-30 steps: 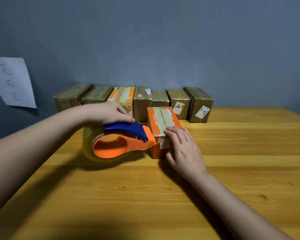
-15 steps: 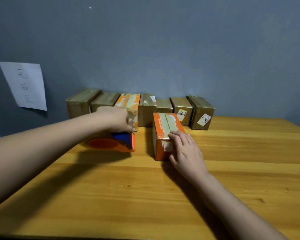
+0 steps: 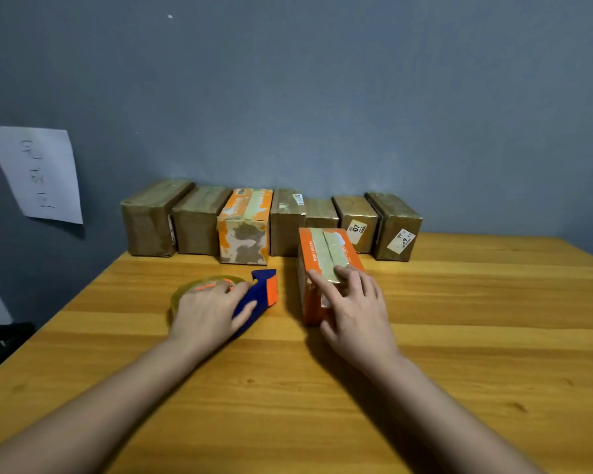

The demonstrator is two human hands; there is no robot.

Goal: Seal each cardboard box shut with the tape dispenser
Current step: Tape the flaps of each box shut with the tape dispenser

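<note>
Wooden table, set against a grey-blue wall.

Tape dispenser: blue and orange, roll of clear tape fitted, lying on the table left of centre. The left hand rests on top of it, fingers laid flat and relaxed over roll and handle, not curled round.

Orange cardboard box: standing just right of the dispenser, apart from it, strips of tape along its top seam. The right hand holds its near end, fingers over the top edge, thumb down the near face.

Row of seven boxes: along the far edge against the wall, six brown and taped, one orange, third from the left.

Sheet of paper: handwritten, stuck on the wall at far left.
</note>
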